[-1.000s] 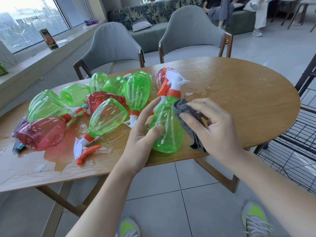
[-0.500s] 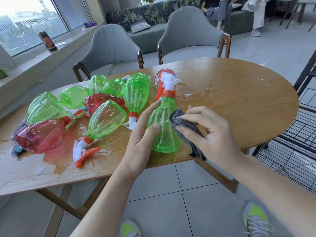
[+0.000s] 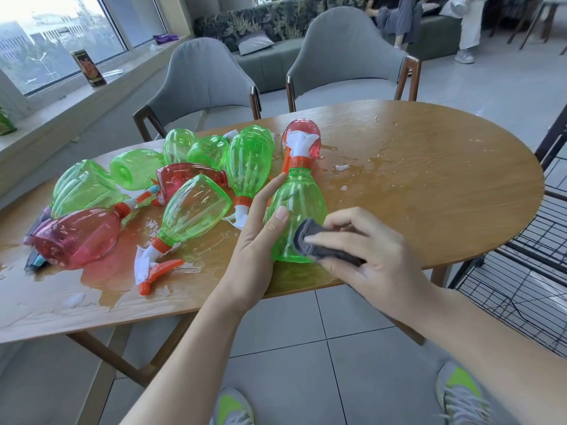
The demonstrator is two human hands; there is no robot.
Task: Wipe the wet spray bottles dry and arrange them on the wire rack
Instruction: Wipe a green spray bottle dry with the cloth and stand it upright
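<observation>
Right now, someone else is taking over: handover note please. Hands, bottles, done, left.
Left hand holds the upright green bottle at the table's near edge, thumb on its front.
Right hand pinches the grey cloth against that bottle's lower body, mid-wipe.
The other green and red bottles lie wet in a pile on the left of the table, in puddles.
Wire rack stands to the right; no bottle shows on the visible part.
Left: finish this wipe, rack it, then do all the rest.

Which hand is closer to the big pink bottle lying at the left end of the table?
Left. The left hand grips the upright green bottle, on the side facing the pink bottle. The right hand, holding the grey cloth, is beyond the green bottle, farther away.
</observation>
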